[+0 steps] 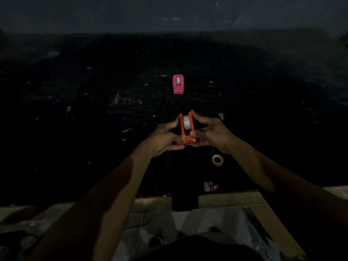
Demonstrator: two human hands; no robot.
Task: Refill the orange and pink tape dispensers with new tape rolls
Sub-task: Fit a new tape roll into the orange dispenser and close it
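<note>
- On the left of the pair, the left hand (165,139) grips the orange dispenser (187,129) from its left side; the fingers are curled under and along that wall, and the thumb lies at the near end.
- Beyond both hands, well apart from them, the pink dispenser (178,84) stands alone on the dark surface (94,129); a pale roll sits in its cradle, though whether it is new or spent cannot be told.
- Between the hands, the orange dispenser is held tilted with its cutter end nearest the person; a pale, glossy tape roll (187,122) sits between its two side walls; the step in hand looks like seating this roll.
- The next move probably calls for one hand to steady the body while the other finds the free tape end and draws it to the cutter; in this dim light that end is not visible.
- On the right, the right hand (211,132) holds the opposite wall; fingertips reach the far top edge and the thumb presses near the roll's front.
- Just below the right hand, nearer the person, a loose roll (217,160) lies flat; nearer again lie torn wrapper scraps (210,186).
</note>
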